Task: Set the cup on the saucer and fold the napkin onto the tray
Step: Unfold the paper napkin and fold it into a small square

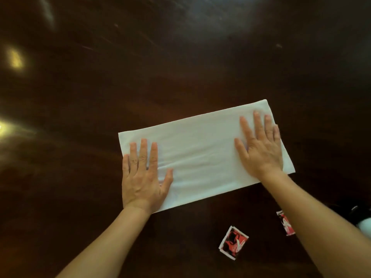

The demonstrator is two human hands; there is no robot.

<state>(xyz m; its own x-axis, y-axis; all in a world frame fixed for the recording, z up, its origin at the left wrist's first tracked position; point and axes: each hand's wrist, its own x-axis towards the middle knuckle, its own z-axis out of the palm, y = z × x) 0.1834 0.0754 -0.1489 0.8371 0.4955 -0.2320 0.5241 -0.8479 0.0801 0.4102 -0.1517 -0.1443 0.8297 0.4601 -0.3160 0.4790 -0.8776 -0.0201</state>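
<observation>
A white napkin [200, 153] lies flat on the dark wooden table [140, 67] as a long rectangle, tilted so its right end sits farther away. My left hand [143, 173] rests palm down on its near left corner, fingers spread. On the napkin's right end my right hand [260, 146] presses flat, fingers apart too. Neither hand holds anything. No cup, saucer or tray is in view.
Two small red and white sachets lie on the table near me: one [233, 242] below the napkin, another [285, 222] partly hidden by my right forearm. A black and white object [364, 219] shows at the right edge.
</observation>
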